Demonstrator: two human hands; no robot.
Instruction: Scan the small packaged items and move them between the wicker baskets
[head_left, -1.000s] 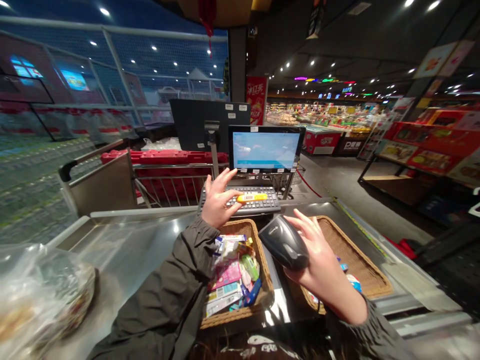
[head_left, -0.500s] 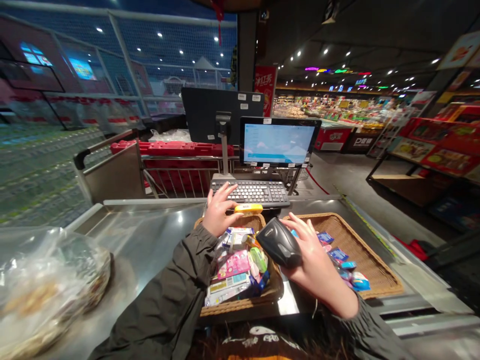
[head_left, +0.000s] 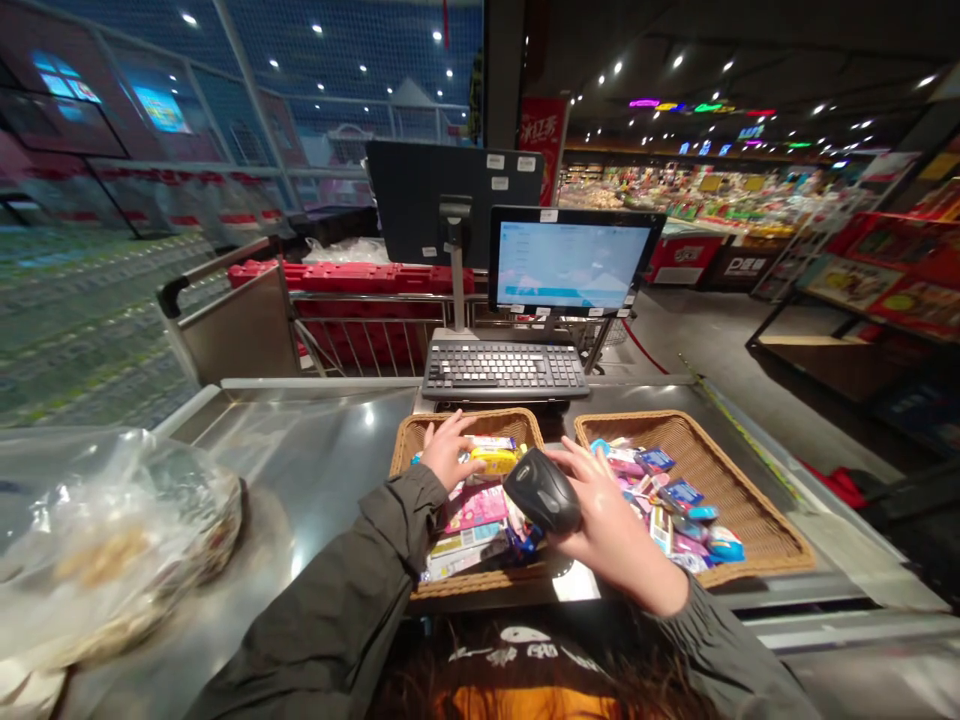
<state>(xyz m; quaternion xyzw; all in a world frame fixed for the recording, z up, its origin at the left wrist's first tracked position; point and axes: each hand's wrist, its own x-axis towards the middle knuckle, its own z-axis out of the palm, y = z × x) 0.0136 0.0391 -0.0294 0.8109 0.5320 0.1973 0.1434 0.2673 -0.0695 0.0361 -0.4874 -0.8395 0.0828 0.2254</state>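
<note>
Over the left wicker basket (head_left: 401,440), my left hand (head_left: 450,455) pinches the end of a small yellow pack (head_left: 493,460) between thumb and fingers. Colourful small packets, among them a pink packet (head_left: 476,507), fill that basket below the hand. A black handheld barcode scanner (head_left: 541,492) is gripped in my right hand (head_left: 604,510), between the two baskets, its head turned toward the yellow pack. The right wicker basket (head_left: 750,500) holds more small packs, including a blue packet (head_left: 684,493); my right hand hides part of its left side.
A keyboard (head_left: 506,370) stands behind the baskets, with a lit screen (head_left: 574,262) and a second monitor (head_left: 457,200) beyond. On the metal counter (head_left: 322,480) at left lies a clear plastic bag (head_left: 112,530) with contents. A metal cart (head_left: 232,330) stands past the counter.
My left hand has lowered the yellow pack from near the keyboard's front edge to just over the left basket's packets. The scanner has shifted slightly left in my right hand. The view has tilted.
</note>
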